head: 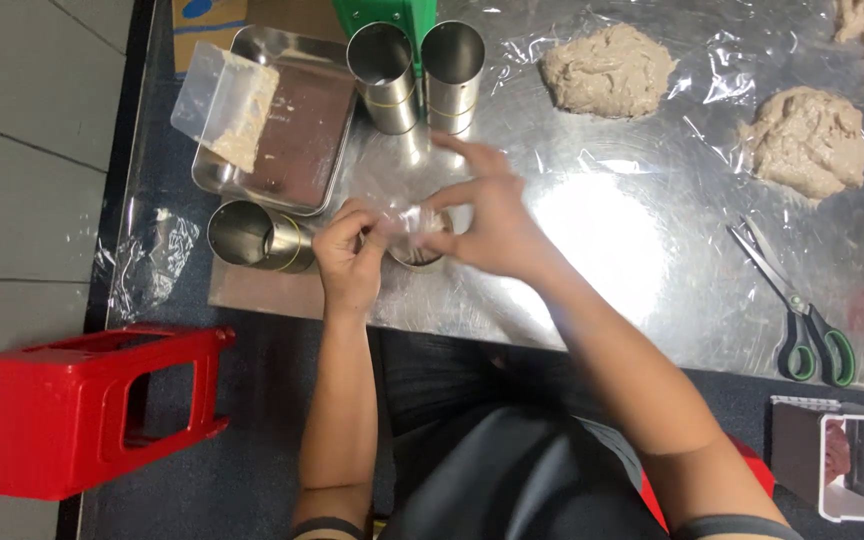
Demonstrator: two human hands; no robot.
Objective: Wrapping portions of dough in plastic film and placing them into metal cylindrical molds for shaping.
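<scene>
Both hands, left (349, 262) & right (487, 225), pinch a clear plastic sheet (404, 220) over a metal tin (420, 252) on the bench (602, 240). Tin mostly hidden by fingers; sheet blurry, edges hard to see. Scissors (802, 310) lie well apart at right.

View: one camera only, worn on the person's head.
Direction: it looks almost straight down over the person's own forearms and lap.
Orientation: the person's body sits at the bottom edge; the far side of the steel table (602, 230) lies at the top.
Distance: near, with both hands about the middle of the picture, left hand (349, 262) and right hand (487, 225).
Left edge: tiled floor and a red stool (82, 410) lying beside the table.
Right edge: scissors (797, 305) and lumps of paste (807, 140), partly cut off at the corner.
Shared area: nothing overlaps, since there is a single view.
</scene>
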